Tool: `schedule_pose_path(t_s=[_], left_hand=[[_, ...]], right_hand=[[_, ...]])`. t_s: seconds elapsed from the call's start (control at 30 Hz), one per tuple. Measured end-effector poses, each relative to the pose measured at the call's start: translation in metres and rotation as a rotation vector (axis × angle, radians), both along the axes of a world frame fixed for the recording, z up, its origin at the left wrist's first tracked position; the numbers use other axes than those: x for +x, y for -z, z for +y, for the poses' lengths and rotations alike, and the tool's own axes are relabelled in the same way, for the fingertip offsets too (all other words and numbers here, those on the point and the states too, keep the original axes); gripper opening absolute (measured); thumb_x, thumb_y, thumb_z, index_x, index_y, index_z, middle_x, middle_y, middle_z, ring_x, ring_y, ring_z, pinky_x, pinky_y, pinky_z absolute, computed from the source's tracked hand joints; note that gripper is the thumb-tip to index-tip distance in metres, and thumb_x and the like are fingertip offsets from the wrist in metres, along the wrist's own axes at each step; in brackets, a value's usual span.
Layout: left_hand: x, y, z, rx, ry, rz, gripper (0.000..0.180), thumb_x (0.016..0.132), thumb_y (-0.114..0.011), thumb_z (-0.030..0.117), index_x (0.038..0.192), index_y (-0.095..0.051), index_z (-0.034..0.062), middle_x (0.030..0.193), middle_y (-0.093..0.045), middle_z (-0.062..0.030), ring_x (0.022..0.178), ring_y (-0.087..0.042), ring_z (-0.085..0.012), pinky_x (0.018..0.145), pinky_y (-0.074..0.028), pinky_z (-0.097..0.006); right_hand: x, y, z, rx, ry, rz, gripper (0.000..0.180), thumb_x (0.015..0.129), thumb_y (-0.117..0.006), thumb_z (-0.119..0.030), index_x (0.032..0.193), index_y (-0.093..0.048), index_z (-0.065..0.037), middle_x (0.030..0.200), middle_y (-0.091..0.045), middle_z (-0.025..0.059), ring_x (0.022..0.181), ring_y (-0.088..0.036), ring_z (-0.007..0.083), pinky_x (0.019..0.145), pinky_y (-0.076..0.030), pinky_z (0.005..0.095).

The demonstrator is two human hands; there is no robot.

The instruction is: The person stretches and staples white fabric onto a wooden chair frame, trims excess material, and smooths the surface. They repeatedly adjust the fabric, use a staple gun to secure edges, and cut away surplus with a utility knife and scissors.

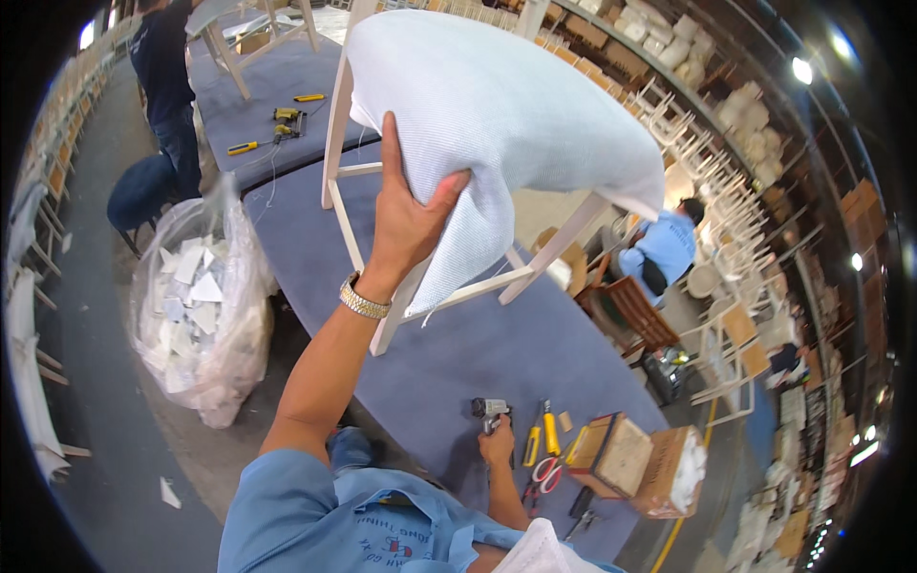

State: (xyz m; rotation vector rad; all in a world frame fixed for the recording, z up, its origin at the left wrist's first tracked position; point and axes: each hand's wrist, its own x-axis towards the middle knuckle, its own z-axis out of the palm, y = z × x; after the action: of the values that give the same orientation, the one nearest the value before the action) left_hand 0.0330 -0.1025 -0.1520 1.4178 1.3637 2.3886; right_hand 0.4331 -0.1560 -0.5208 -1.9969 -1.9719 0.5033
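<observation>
Blue carpet covers the table [449, 363], and near its front edge the right hand [496, 446] is closed around a staple gun [489, 411], just beside a yellow knife [550, 427] and scissors [545, 472]. Farther up, the left hand [409, 212] squeezes the pale blue seat [497, 115] of a stool [458, 286] lying tipped on the table. A clear bag [205, 306] of scraps sits on the floor to the left.

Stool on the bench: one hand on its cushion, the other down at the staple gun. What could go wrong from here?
The stool stands tilted, steadied only by the left hand on its pale cushion; it could tip. The right hand grips the staple gun near scissors and a yellow knife, which it could knock.
</observation>
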Motion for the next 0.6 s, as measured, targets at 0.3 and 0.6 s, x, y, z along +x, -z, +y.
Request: schedule_pose_path(t_s=[0.3, 0.6], left_hand=[[-0.003, 0.003, -0.004, -0.096, -0.048, -0.009, 0.117, 0.082, -0.084, 0.035, 0.161, -0.003, 0.0047, 0.130, -0.061, -0.0336, 0.112, -0.068, -0.0406, 0.096, -0.053, -0.040], [-0.009, 0.002, -0.007, -0.076, -0.039, 0.018, 0.115, 0.082, -0.082, 0.025, 0.162, 0.000, 0.0085, 0.134, -0.057, -0.0353, 0.114, -0.066, -0.0441, 0.097, -0.052, -0.042]], right_hand=[[-0.074, -0.316, 0.071, 0.124, -0.294, 0.823, 0.033, 0.086, -0.077, -0.009, 0.114, -0.062, 0.000, 0.093, -0.068, 0.0054, 0.077, -0.062, 0.0166, 0.071, -0.053, 0.0318], [-0.198, -0.467, 0.065, 0.972, -1.257, -0.029, 0.044, 0.075, -0.072, -0.003, 0.118, -0.064, -0.003, 0.115, -0.062, 0.0126, 0.088, -0.070, 0.0307, 0.069, -0.057, 0.0354]])
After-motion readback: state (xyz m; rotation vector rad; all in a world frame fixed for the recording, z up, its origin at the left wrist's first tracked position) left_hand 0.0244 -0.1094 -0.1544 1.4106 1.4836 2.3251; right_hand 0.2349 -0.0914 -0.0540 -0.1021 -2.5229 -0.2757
